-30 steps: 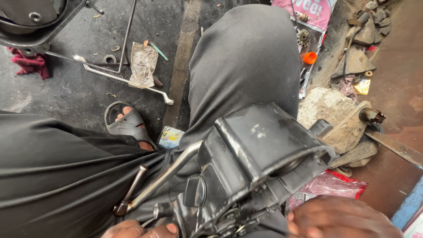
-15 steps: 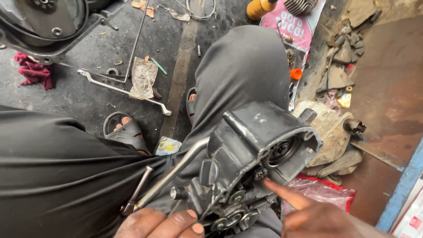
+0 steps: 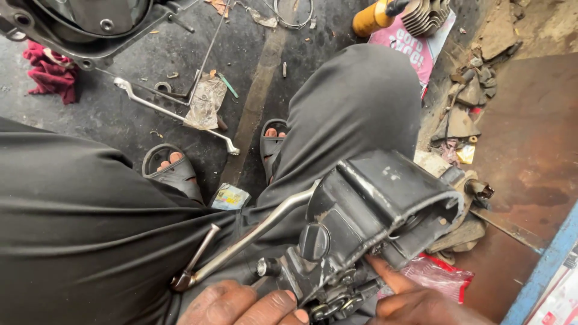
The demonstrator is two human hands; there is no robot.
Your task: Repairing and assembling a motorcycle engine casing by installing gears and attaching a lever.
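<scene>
A black, greasy engine casing rests on my lap between my black-trousered knees. A bent metal lever sticks out of its left side over my thigh. My left hand lies at the bottom edge against the casing's lower left, fingers curled beside a small shaft. My right hand is at the casing's lower right, with one finger pointing up onto its underside. Both hands are partly cut off by the frame edge.
On the oily floor lie a long metal rod, a crumpled rag, a red cloth, a black engine cover, a yellow can and a finned cylinder. Scrap pieces pile up at right beside a rusty sheet.
The view has tilted so both sandalled feet now show. The casing has turned slightly on my lap. My right hand has moved in under its lower right side.
</scene>
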